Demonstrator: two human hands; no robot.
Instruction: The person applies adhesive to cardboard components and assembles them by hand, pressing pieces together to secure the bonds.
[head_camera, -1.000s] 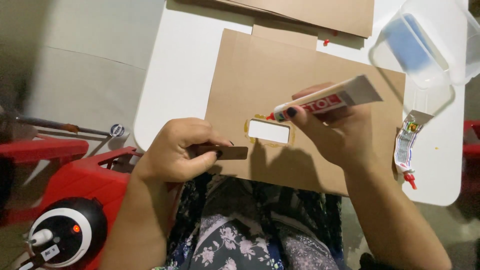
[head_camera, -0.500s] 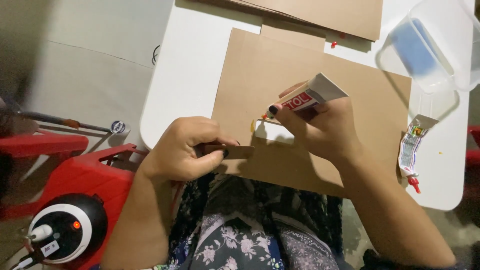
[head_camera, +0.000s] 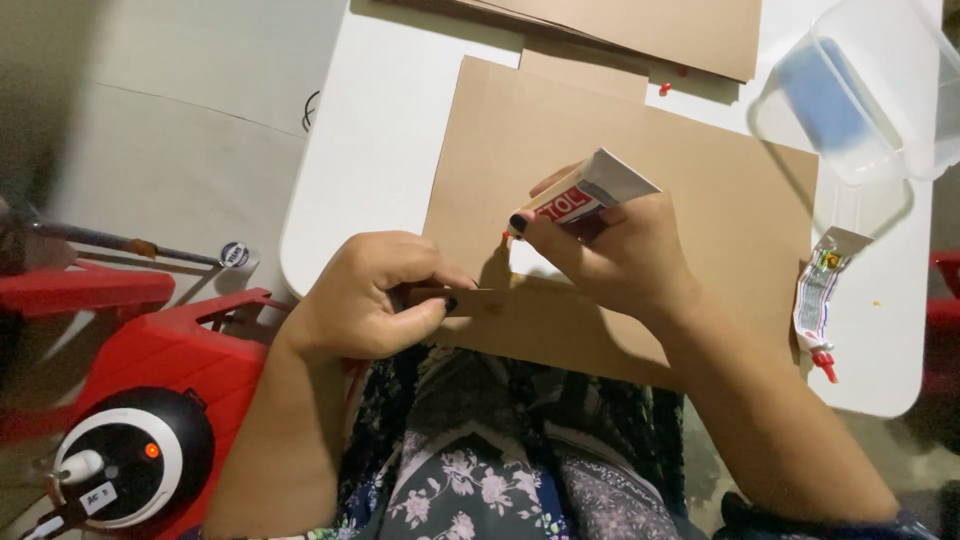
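Centre of frame: right hand (head_camera: 620, 250) gripping glue tube (head_camera: 585, 195), nozzle aimed lower left; left hand (head_camera: 375, 295) pinching small cardboard strip (head_camera: 470, 300), long axis horiz., just below-left of nozzle, over cardboard sheet (head_camera: 720, 200) on white bench (head_camera: 380, 120); hands nearly touching.

- From my feed this looks like a home craft corner, not a shop or a lab.
- I see a small white worktop (head_camera: 380, 150) with rounded corners, standing on a pale tiled floor (head_camera: 170, 150).
- Brown cardboard sheets (head_camera: 640, 30) lie stacked on it, with a clear plastic tub (head_camera: 860, 100) and a squeezed glue tube (head_camera: 818, 300) beside them.
- A red plastic stool (head_camera: 170, 340) and a round white device with a lit red lamp (head_camera: 130, 460) sit on the floor nearby.
- The person's lap shows flowered house clothing (head_camera: 480, 470).
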